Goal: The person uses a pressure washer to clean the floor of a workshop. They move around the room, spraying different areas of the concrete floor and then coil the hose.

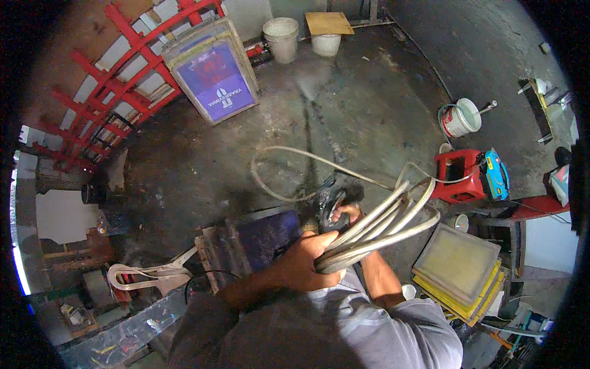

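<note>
My left hand (306,260) grips a thick coil of pale hose (373,228) in front of my body. Beyond the coil, my right hand (349,214) is closed around a black spray gun (329,207), partly hidden by the hose. From the gun, a loop of the same hose (272,150) bends out over the dark floor (221,161). A pale mist (309,87) shows over the floor ahead. To the right, the hose runs to a blue machine, apparently a pressure washer (497,175), on a red plastic stool (458,175).
Framed printing screens (226,87) lean on a red metal rack (133,41). More frames (262,240) stand by my left arm; a stack of screens (456,263) sits right. White buckets (281,41) stand at the back, another bucket (461,117) at right. A plastic chair (152,276) is left.
</note>
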Available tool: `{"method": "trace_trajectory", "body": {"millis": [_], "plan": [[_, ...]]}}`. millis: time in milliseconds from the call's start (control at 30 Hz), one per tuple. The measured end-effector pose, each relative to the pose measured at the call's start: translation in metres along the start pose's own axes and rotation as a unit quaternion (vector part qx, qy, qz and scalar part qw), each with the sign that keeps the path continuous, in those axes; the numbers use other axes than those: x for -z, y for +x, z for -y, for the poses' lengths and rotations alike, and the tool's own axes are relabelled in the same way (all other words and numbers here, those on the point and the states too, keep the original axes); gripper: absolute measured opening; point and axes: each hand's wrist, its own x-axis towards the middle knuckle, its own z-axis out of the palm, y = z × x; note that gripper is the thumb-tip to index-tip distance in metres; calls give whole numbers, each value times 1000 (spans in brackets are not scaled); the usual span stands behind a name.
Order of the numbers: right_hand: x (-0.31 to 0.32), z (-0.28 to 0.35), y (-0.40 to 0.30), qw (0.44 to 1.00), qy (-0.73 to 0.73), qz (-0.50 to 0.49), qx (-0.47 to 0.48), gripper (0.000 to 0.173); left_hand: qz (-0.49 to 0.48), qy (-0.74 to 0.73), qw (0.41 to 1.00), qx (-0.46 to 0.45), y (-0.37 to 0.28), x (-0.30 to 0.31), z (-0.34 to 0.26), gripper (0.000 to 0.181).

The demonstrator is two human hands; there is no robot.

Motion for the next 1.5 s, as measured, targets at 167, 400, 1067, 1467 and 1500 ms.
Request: {"method": "trace_trajectory", "body": {"millis": [167,400,1067,1467,1500], "plan": [[-59,14,-18,932,204,-184,-236,21,40,-52,997,40,4,-1,2,29],[-54,-7,-40,952,195,-181,-154,17,76,-2,994,75,1,0,7,41],[-53,25,-35,929,175,-293,-143,9,100,-88,991,27,4,0,18,44],[-5,23,-20,951,173,-237,-101,25,27,-131,991,-16,-2,4,17,24],[-6,27,-19,936,241,-238,-91,26,23,-122,992,-22,-3,5,18,24]]}}
